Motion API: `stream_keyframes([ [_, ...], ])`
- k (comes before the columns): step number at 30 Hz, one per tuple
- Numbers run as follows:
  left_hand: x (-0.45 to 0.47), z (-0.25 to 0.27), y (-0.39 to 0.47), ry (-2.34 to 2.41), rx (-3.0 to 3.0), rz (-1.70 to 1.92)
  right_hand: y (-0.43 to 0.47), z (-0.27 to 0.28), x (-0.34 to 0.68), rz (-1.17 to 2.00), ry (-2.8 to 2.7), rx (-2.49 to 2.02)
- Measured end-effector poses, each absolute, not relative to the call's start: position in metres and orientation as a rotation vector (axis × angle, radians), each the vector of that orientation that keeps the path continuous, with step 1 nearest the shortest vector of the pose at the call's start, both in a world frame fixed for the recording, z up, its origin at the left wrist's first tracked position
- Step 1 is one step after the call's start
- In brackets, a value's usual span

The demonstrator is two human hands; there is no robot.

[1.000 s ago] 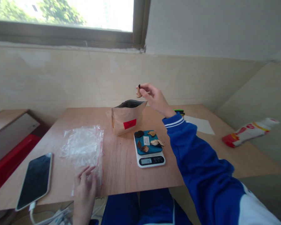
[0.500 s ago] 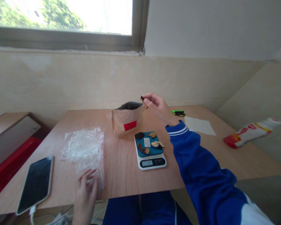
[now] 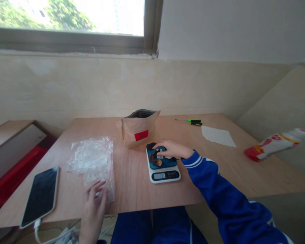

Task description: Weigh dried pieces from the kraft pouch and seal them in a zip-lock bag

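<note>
My right hand (image 3: 170,148) is over the blue top of a small white kitchen scale (image 3: 165,179), its thumb and fingertips closed on a dark, dried peel-like piece. Other dried, curled brown pieces (image 3: 156,162) lie on the scale, some hidden under my hand. Digits show on the scale's display, too blurred to read surely. Behind the scale stands a brown paper pouch (image 3: 132,130) with a red label, its mouth open. Resting at the lower edge of the clear plastic bags (image 3: 91,156) is my left hand (image 3: 95,196), fingers loosely bent and apart.
A tablet (image 3: 40,195) with a white cable lies at the left edge. Toward the back right are two screwdrivers (image 3: 196,123) and a piece of white paper (image 3: 218,136). A white-and-red bottle (image 3: 276,144) is at the far right.
My right hand has come down from beside the pouch's mouth to the scale, carrying the dried piece. My left hand stays at the plastic bags.
</note>
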State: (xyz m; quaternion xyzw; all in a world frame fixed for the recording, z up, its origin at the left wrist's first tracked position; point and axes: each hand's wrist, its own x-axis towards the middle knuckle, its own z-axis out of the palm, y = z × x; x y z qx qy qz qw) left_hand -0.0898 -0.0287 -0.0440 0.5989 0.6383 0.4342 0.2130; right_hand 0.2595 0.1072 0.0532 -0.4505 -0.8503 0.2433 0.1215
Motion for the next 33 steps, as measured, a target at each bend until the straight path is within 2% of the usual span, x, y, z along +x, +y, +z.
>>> stream_keyframes([
  [11, -0.083, -0.043, -0.029, 1.755, 1.614, 1.22, 0.065, 0.026, 0.307, 0.537, -2.352, -1.518],
  [22, -0.084, -0.039, -0.031, 1.759, 1.584, 1.21, 0.072, 0.034, 0.277, 0.468, -2.302, -1.557],
  [27, -0.082, -0.04, -0.032, 1.748, 1.59, 1.221, 0.092, 0.048, 0.255, 0.456, -2.341, -1.389],
  [30, -0.083, -0.042, -0.034, 1.728, 1.583, 1.222, 0.107, 0.042, 0.242, 0.477, -2.459, -1.301],
  [33, -0.087, -0.042, -0.035, 1.736, 1.57, 1.202, 0.115, 0.031, 0.238, 0.464, -2.506, -1.4],
])
